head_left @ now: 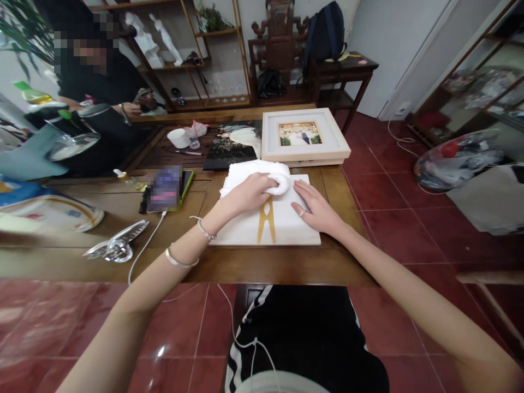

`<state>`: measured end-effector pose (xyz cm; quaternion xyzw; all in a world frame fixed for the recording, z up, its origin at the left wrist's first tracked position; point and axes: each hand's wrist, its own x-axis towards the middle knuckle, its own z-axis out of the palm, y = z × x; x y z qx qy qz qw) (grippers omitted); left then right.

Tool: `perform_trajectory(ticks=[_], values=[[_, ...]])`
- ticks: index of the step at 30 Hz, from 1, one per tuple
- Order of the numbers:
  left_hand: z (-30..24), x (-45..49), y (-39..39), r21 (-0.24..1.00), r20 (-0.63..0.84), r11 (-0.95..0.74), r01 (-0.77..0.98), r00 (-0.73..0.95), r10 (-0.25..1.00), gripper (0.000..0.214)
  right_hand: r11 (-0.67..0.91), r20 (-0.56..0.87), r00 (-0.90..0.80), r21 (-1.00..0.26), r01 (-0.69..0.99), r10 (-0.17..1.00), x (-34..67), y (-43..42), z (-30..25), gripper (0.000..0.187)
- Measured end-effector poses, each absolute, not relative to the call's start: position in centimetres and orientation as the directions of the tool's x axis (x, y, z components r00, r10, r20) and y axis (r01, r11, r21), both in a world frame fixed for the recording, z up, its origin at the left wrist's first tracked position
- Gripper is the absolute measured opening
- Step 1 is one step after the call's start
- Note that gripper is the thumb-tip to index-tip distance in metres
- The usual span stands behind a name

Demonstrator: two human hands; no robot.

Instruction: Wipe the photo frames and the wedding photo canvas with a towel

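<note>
A white square book or box (282,226) with a gold mark lies on the wooden table (286,267) in front of me. My left hand (251,192) is closed around a bunched part of a white cloth (262,173) and presses it onto the white cover. My right hand (317,207), a ring on one finger, lies flat and open on the cover's right side. The rest of the cloth spreads over the cover's far left edge.
A white framed photo (305,136) and a dark photo print (233,144) lie beyond. A phone on a green case (167,188) with a white cable, a crumpled plastic wrapper (117,245), a plate (49,215) and a cup (179,137) are to the left. Another person (98,71) sits at far left.
</note>
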<state>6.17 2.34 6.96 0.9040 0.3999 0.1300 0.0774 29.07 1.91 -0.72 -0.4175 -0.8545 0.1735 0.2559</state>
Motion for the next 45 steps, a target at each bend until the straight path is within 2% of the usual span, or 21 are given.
perform_trajectory(ticks=[9, 13, 19, 23, 32, 39, 45], values=[[7.8, 7.2, -2.8, 0.138, 0.021, -0.708, 0.693, 0.712, 0.701, 0.028, 0.625, 0.299, -0.559, -0.502, 0.597, 0.774, 29.3, 2.2, -0.8, 0.061], [8.5, 7.4, -7.6, 0.089, 0.035, -0.738, 0.669, 0.739, 0.673, 0.031, 0.621, 0.28, -0.565, -0.492, 0.61, 0.776, 29.4, 2.1, -0.7, 0.057], [10.2, 8.6, -13.2, 0.011, 0.039, -0.801, 0.599, 0.8, 0.598, 0.021, 0.596, 0.285, -0.53, -0.502, 0.627, 0.798, 29.1, 1.9, -0.6, 0.052], [9.6, 8.8, -11.9, 0.035, 0.059, -0.775, 0.631, 0.773, 0.632, 0.023, 0.584, 0.277, -0.523, -0.511, 0.631, 0.806, 29.1, 2.0, -0.6, 0.054], [6.2, 8.7, -2.5, 0.084, 0.063, -0.633, 0.77, 0.63, 0.774, 0.033, 0.603, 0.305, -0.529, -0.529, 0.597, 0.792, 29.3, 2.1, -1.1, 0.054], [6.4, 10.0, -4.7, 0.005, 0.015, -0.645, 0.764, 0.645, 0.764, 0.038, 0.512, 0.282, -0.447, -0.647, 0.564, 0.849, 29.1, 2.5, -0.7, 0.05], [6.6, 12.5, -10.1, -0.035, 0.095, -0.744, 0.667, 0.743, 0.662, 0.019, 0.353, 0.223, -0.31, -0.806, 0.474, 0.924, 29.2, 2.2, 0.0, 0.054]])
